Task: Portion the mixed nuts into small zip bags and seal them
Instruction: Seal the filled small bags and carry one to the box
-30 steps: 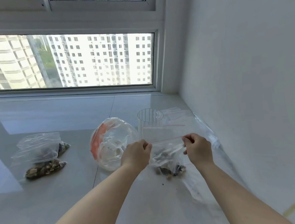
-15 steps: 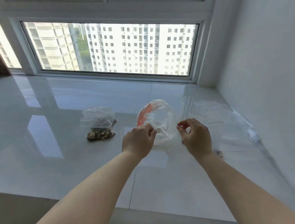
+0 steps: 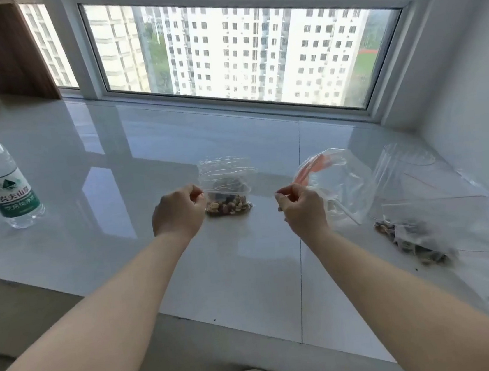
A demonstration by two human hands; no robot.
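1. Two hands hover above the glossy white sill (image 3: 246,261), both with fingers curled in and thumb meeting fingertips. The left hand (image 3: 178,213) and the right hand (image 3: 302,209) hang apart, and nothing shows plainly between them.
2. Whether either pinch holds anything, I cannot tell. The right hand's fingertips sit just in front of the orange-edged plastic bag (image 3: 332,181), which may be in its pinch or merely behind it.
3. Beyond the left hand lies a small zip bag (image 3: 227,192), its nuts settled at the near end and its clear top standing up loose. I judge it set to the left as the done side, away from the supply.
4. Over on the right, a large clear bag (image 3: 429,213) sprawls flat against the wall side with mixed nuts (image 3: 411,239) heaped along its near edge. It lies close to the right hand, handy for the next portion, I would say.
5. A clear cup (image 3: 409,157) stands behind that bag, probably there as the scoop.
6. Far left, a water bottle (image 3: 0,176) stands upright, well apart from the work.
7. My read: one portion is parked, and more nuts wait to be bagged.
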